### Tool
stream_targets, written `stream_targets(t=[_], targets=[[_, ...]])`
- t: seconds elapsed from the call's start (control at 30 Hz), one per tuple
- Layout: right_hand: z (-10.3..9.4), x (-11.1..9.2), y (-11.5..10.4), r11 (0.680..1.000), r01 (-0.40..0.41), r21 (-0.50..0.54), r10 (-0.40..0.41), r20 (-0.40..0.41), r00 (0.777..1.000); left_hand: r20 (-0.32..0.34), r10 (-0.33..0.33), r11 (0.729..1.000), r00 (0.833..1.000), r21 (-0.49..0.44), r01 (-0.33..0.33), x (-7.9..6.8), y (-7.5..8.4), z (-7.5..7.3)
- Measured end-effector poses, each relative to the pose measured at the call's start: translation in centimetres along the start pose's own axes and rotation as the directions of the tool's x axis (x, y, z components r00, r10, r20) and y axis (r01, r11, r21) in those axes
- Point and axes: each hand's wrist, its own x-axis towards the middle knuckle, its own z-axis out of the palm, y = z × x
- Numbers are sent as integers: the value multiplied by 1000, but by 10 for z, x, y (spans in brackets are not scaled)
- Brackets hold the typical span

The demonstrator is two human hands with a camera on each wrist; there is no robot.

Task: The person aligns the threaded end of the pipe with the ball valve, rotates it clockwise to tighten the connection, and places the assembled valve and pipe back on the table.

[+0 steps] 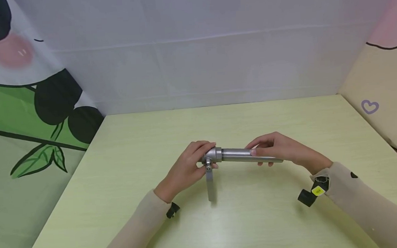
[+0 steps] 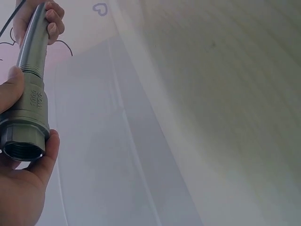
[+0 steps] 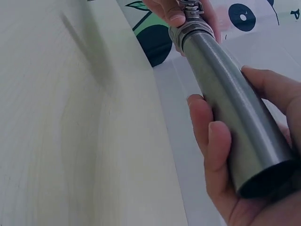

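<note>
A metal ball valve (image 1: 213, 154) with a flat lever handle (image 1: 210, 185) is gripped by my left hand (image 1: 188, 164). Its hexagonal threaded end (image 2: 23, 141) faces the left wrist camera, and raised lettering shows on the body. From the valve's other end a smooth steel pipe (image 1: 235, 155) extends to the right, its thread seated at the valve. My right hand (image 1: 275, 148) holds the pipe near its free end, thumb on one side and fingers round the other. The pipe's hollow open end (image 3: 268, 179) shows in the right wrist view. In the head view the lever hangs toward me.
Valve and pipe are held above a pale wood-grain table (image 1: 145, 141). A light cloth wall (image 1: 199, 71) stands behind it, with printed cartoon panels at the left and right sides. A small black camera (image 1: 306, 197) hangs by my right wrist.
</note>
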Motion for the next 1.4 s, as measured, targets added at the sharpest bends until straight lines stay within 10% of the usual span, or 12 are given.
stream_targets(t=[0.3,0.57,0.83,0.93,1.2,1.4], targets=[[2,-1,-7,989,86,-122,-79,61,995,-3,-11,1000,1000,-18,11,1,-1,1],[7,-4,-6,971,168,-169,-176,-39,984,-22,0,1000,1000,-27,-1,-1,-3,3],[11,-9,-9,796,370,-479,-478,-123,870,-24,-21,999,999,-40,20,0,-4,0],[11,-9,-11,772,373,-514,-495,-119,861,-18,-28,999,999,-43,27,-1,-4,0],[6,-3,-10,969,131,-211,-158,-116,981,-16,-21,999,1000,-38,21,-1,-4,-2],[0,2,-8,1000,-4,-6,4,-36,999,-20,-15,999,1000,-34,14,0,-5,-3]])
